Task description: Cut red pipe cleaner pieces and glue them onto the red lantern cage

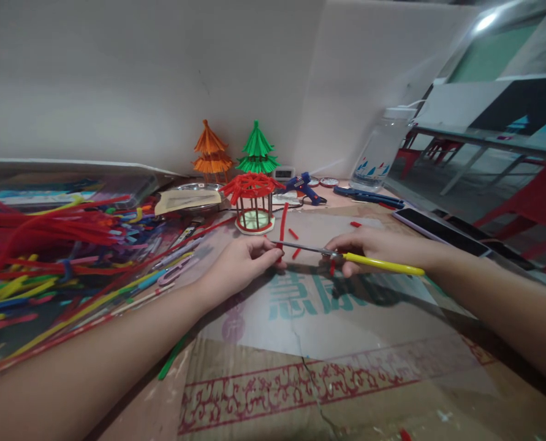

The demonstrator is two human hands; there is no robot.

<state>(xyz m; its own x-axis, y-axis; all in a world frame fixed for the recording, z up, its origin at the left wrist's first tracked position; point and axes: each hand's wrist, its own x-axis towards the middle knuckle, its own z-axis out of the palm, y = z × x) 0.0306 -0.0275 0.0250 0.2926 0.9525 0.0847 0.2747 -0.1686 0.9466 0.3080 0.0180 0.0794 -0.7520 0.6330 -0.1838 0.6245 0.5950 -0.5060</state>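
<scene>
Fingers (264, 250) of left hand (236, 268) pinch red straw (282, 223) (nearly upright) at scissors (369, 261) tip.

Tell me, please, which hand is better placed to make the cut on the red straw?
Right, most likely: the right hand grips the yellow-handled scissors, whose blades reach the red straw pinched by the left hand, so it need only squeeze while the left steadies.

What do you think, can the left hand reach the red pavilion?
Probably yes. The left hand lies just before the red pavilion, nothing standing between them, but its fingers are busy pinching a red straw that the scissors in the right hand meet.
</scene>
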